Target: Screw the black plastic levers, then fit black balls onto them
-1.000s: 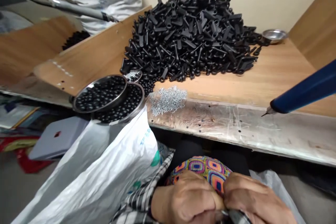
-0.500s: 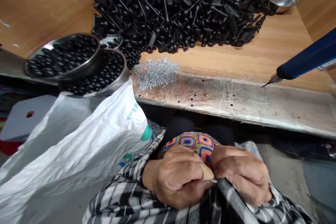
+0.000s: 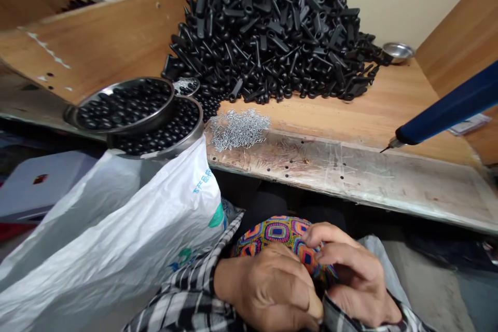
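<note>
Low in the view, at my lap, both hands are at the front of a black-and-white plaid jacket. My left hand is closed, its curled fingers at the jacket's front edge; the fingertips are hidden. My right hand has its fingers apart and half bent, with the thumb side against the jacket's other front edge, and nothing shows between the fingers. Behind the hands lies a garment with a bright multicoloured square pattern.
A large heap of black plastic parts covers the bench's back. Small metal pins lie in front. Steel bowls of black oval pieces stand left, above a white sack. A blue electric screwdriver juts in from the right; a steel bowl sits behind.
The view has tilted up, showing more of the bench's back. My right hand's fingers have opened and come away from the left hand. My left hand stays closed at the jacket front.
</note>
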A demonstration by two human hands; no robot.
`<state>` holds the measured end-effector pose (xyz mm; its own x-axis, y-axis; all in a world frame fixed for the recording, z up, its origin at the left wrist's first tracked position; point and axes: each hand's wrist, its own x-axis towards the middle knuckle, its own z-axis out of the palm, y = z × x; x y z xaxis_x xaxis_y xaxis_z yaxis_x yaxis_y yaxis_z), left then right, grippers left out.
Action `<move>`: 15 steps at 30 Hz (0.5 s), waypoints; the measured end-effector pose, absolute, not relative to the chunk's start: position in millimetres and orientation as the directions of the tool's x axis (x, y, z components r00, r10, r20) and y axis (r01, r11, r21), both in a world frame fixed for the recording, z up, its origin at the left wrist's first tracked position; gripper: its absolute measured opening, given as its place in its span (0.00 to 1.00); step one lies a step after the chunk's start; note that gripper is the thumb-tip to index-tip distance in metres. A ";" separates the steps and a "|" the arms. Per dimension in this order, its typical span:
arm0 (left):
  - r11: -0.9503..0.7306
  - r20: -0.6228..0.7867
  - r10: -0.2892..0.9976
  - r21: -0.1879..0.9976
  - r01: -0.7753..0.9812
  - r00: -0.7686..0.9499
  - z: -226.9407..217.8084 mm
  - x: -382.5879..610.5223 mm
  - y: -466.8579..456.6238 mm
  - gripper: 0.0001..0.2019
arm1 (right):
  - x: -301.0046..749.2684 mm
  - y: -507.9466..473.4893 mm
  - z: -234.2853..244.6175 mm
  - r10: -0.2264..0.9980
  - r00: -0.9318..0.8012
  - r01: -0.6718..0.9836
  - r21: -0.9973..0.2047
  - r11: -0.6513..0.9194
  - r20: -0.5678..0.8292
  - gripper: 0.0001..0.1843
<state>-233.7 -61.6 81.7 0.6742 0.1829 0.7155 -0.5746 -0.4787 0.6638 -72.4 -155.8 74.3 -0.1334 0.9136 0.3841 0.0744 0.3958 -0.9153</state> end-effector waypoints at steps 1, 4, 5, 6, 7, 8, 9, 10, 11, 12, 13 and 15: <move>-0.467 0.709 0.194 0.674 -0.572 0.678 79.3 -233.7 -63.3 0.04 | -71.4 -157.5 72.2 0.918 -0.145 0.095 -0.918 0.384 0.369 0.22; -0.425 0.664 0.164 0.715 -0.556 0.729 72.6 -235.6 -67.8 0.09 | -70.0 -162.4 66.5 0.925 -0.183 0.102 -0.930 0.354 0.332 0.30; -0.408 0.643 0.136 0.729 -0.549 0.754 71.3 -236.3 -68.6 0.11 | -69.8 -163.8 65.2 0.925 -0.189 0.100 -0.931 0.352 0.329 0.32; -0.394 0.625 0.103 0.740 -0.545 0.774 70.7 -236.7 -69.0 0.13 | -69.5 -165.0 64.5 0.925 -0.191 0.098 -0.931 0.352 0.330 0.32; -0.387 0.614 0.076 0.744 -0.544 0.785 70.9 -236.8 -69.0 0.14 | -69.0 -166.0 64.4 0.924 -0.193 0.096 -0.931 0.352 0.330 0.33; -0.390 0.610 0.063 0.744 -0.543 0.790 71.9 -236.6 -68.8 0.15 | -68.3 -166.7 64.9 0.923 -0.196 0.094 -0.931 0.354 0.331 0.33; -0.398 0.610 0.054 0.739 -0.543 0.791 73.3 -236.0 -68.6 0.14 | -67.5 -167.2 65.8 0.921 -0.202 0.091 -0.929 0.358 0.335 0.32; -0.406 0.613 0.047 0.733 -0.546 0.789 74.9 -235.3 -68.4 0.14 | -66.6 -167.5 67.1 0.916 -0.213 0.089 -0.927 0.364 0.339 0.32; -0.414 0.618 0.041 0.726 -0.549 0.785 76.5 -234.6 -68.4 0.13 | -65.7 -167.7 68.5 0.911 -0.224 0.087 -0.924 0.373 0.347 0.31; -0.421 0.623 0.036 0.718 -0.554 0.781 77.8 -234.1 -68.6 0.13 | -65.0 -167.8 70.1 0.904 -0.234 0.085 -0.919 0.385 0.357 0.31; -0.427 0.627 0.030 0.712 -0.557 0.778 78.7 -233.9 -69.3 0.13 | -64.4 -167.9 71.6 0.899 -0.240 0.083 -0.916 0.394 0.365 0.31; -0.442 0.629 0.017 0.701 -0.559 0.777 79.0 -234.5 -71.3 0.16 | -63.9 -168.2 74.9 0.892 -0.250 0.086 -0.909 0.407 0.376 0.30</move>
<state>-234.5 -71.3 79.0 0.7769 0.0166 0.6294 -0.5589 -0.4423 0.7014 -63.9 -168.2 74.9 -0.2496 0.8924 0.3760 0.0856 0.4071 -0.9094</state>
